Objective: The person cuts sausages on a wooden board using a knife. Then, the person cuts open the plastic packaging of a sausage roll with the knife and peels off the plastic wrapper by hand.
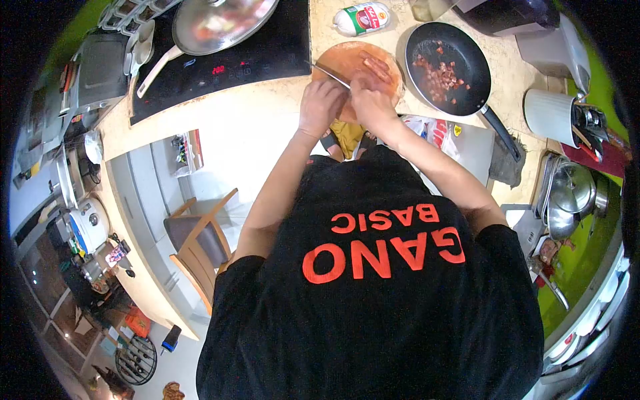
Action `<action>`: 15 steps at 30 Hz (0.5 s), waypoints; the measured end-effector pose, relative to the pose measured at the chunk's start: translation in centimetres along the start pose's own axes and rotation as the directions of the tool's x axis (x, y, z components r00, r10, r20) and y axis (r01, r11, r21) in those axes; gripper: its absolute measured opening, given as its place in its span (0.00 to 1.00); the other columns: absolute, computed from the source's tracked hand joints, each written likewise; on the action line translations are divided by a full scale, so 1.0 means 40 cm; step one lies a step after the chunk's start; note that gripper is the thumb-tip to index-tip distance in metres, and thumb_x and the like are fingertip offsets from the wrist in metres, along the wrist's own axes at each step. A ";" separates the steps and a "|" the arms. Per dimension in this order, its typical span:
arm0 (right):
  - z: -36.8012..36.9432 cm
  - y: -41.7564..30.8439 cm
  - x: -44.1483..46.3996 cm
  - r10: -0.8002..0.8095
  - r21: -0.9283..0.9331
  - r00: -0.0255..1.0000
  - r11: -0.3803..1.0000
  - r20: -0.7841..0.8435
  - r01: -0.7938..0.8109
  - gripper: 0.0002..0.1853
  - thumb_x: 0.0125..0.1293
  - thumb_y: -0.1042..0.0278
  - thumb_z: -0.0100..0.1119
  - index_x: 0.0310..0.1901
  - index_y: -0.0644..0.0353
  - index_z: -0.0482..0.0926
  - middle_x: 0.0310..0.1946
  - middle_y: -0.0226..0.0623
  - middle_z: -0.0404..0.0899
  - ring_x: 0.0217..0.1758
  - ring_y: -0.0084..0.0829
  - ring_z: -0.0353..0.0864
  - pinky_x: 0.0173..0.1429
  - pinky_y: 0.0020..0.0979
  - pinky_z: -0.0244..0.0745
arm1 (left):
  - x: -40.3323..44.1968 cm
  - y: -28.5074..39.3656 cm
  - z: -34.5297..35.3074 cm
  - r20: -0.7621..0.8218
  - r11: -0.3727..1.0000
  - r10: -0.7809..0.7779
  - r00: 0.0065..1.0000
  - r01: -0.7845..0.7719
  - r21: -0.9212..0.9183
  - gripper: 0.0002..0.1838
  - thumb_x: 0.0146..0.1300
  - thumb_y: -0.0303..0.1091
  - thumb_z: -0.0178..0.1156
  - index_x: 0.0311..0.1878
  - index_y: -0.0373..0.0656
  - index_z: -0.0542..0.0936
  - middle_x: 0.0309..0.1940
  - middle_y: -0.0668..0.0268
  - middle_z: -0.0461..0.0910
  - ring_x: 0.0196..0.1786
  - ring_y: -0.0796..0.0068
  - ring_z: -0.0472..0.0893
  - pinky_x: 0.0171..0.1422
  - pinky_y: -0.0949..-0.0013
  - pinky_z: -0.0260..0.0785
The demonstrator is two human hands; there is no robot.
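A round wooden cutting board [343, 57] lies on the counter ahead of me. My right hand [370, 100] is closed around a knife [331, 75], whose blade points up and left across the board. Its handle is hidden in the fingers. Close beside it, my left hand [323, 103] has its fingers curled at the board's near left part, below the blade. Whatever those fingers hold is hidden. Reddish strips of meat [377, 67] rest on the board's right side, just beyond my right hand. Small diced meat pieces [445, 83] lie in a black frying pan [480, 67] to the right.
A white, green and red wrapped package [362, 19] lies behind the board. On the left, a lidded pan [223, 27] sits on a black cooktop [267, 73] with a lit red display. A grey cloth [508, 163] hangs near the frying pan's handle. A chair [200, 233] stands lower left.
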State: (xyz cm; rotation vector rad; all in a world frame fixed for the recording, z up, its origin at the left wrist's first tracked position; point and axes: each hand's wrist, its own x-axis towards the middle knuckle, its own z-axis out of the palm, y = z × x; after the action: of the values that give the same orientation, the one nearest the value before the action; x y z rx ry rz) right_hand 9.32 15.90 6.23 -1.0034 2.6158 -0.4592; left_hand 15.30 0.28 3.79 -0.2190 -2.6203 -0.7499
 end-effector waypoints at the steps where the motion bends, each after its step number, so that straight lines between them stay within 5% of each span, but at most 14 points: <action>1: -0.001 0.008 -0.015 0.018 0.013 1.000 1.000 0.025 -0.019 0.21 0.60 0.76 0.52 0.54 0.75 0.64 0.27 0.56 0.82 0.33 0.51 0.85 0.34 0.48 0.80 | -0.001 0.000 0.001 0.006 1.000 -0.001 1.000 0.001 -0.001 0.10 0.52 0.30 0.65 0.39 0.46 0.81 0.42 0.68 0.79 0.49 0.63 0.75 0.56 0.61 0.67; 11: -0.081 0.165 -0.270 0.074 -0.029 0.987 0.997 0.141 -0.071 0.12 0.62 0.73 0.49 0.48 0.60 0.68 0.26 0.55 0.81 0.32 0.54 0.83 0.36 0.52 0.78 | -0.002 -0.021 0.010 -0.046 0.995 0.028 0.999 -0.032 -0.090 0.09 0.50 0.28 0.66 0.36 0.46 0.79 0.36 0.69 0.78 0.43 0.63 0.76 0.49 0.62 0.67; 15: -0.081 0.217 -0.320 0.101 0.032 0.993 0.994 0.053 -0.102 0.10 0.68 0.68 0.49 0.48 0.61 0.67 0.23 0.56 0.79 0.29 0.57 0.82 0.33 0.54 0.75 | 0.079 0.012 -0.059 0.022 0.981 0.115 0.993 -0.117 0.153 0.16 0.52 0.34 0.68 0.45 0.45 0.80 0.39 0.64 0.78 0.44 0.59 0.77 0.53 0.62 0.68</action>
State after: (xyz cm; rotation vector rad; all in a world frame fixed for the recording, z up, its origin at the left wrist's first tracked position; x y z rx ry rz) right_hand 12.05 31.36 7.78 -0.8552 2.5892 -0.4464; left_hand 13.36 -0.46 7.15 -0.3293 -2.6361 -0.5060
